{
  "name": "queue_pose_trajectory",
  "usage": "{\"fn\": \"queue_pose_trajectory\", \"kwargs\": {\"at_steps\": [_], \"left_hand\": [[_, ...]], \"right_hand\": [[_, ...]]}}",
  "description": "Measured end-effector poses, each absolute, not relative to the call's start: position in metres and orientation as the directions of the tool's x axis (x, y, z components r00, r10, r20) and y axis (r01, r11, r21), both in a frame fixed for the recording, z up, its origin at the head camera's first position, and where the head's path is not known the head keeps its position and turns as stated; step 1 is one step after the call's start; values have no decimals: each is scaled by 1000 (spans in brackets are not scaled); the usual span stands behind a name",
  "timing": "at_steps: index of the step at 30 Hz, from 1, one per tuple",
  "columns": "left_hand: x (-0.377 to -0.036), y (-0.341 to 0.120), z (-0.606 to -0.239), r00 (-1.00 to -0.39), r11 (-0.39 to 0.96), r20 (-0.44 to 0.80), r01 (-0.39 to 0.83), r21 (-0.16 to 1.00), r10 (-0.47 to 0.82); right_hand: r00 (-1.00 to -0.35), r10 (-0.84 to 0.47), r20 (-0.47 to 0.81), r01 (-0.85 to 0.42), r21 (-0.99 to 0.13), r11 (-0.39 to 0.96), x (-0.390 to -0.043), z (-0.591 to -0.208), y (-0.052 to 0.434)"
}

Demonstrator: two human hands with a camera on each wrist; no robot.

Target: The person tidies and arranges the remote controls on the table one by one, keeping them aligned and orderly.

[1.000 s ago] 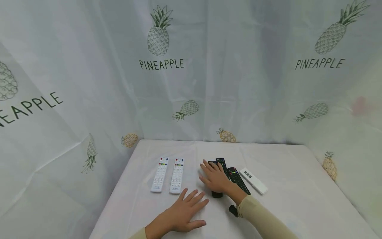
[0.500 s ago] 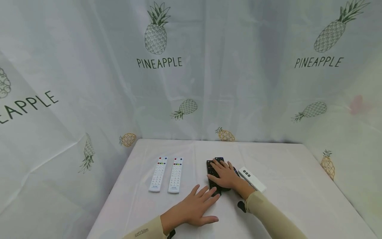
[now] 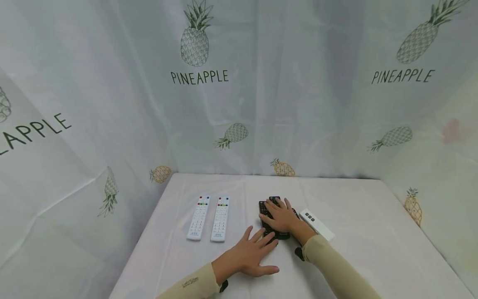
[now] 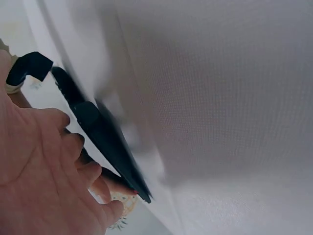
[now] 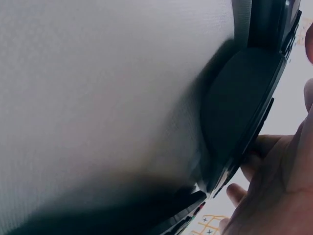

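Black remotes (image 3: 269,216) sit mid-tabletop (image 3: 358,232) under the flat, relaxed right hand (image 3: 281,216), which slid onto them; left hand (image 3: 254,253) crept closer, fingers spread beside them. Pineapple curtains (image 3: 112,104) all around.

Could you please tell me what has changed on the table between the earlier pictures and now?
The right hand slid rightward and gathered the black remotes into a tight bunch beneath it. The left hand moved forward and right until its fingers reach the bunch's near end. The two white remotes and the small white remote stayed put.
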State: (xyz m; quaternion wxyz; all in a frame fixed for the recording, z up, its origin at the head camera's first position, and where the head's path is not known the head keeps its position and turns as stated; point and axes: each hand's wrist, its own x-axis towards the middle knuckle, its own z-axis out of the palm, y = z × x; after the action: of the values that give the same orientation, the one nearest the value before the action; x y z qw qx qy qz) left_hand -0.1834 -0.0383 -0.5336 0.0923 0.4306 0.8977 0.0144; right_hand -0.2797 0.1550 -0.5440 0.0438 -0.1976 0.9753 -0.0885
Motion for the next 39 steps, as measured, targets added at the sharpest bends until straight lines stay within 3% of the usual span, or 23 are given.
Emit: {"fn": "queue_pose_trajectory", "kwargs": {"at_steps": [14, 39], "left_hand": [[-182, -34, -539, -623, 637, -154, 768, 64, 767], [-178, -44, -538, -640, 655, -141, 744, 132, 755]], "right_hand": [[-913, -407, -22, -392, -228, 891, -283, -553, 152], [-916, -401, -17, -388, -216, 896, -277, -554, 134]]}}
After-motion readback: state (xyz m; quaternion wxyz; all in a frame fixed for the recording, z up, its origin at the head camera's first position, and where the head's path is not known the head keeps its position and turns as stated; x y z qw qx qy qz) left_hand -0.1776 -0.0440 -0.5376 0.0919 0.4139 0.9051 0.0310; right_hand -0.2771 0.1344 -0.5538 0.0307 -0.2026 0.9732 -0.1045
